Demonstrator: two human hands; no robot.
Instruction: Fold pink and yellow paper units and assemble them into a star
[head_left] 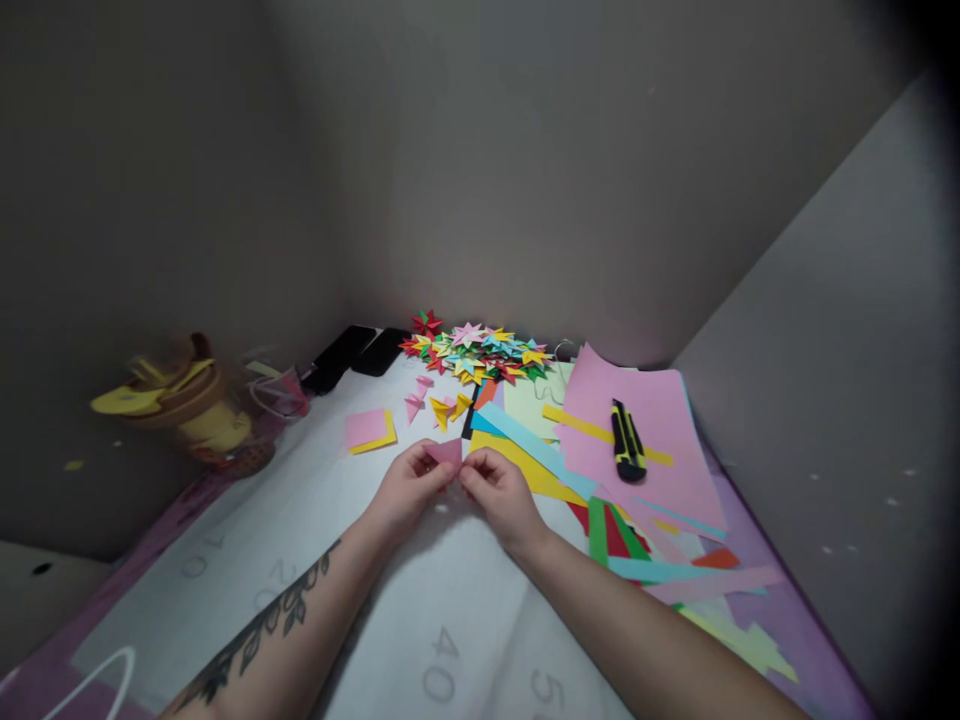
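Note:
A small folded piece of pink paper (445, 451) is pinched between my two hands above the white sheet. My left hand (415, 482) is closed on its left side, thumb on the front. My right hand (496, 484) grips its right corner between thumb and fingertips. Just beyond lie folded yellow paper pieces (448, 411) and folded pink paper pieces (417, 400). A stack of pink and yellow paper squares (369, 430) sits left of my left hand. Behind these is a heap of many-coloured folded paper stars (480, 350).
On the right, a black and yellow box cutter (628, 440) rests on pink paper sheets (660, 400). Coloured paper strips (675, 571) spread below them. Two dark phone-like objects (360, 352) lie at the back left, near a brown pot-shaped container (199, 400) with yellow parts.

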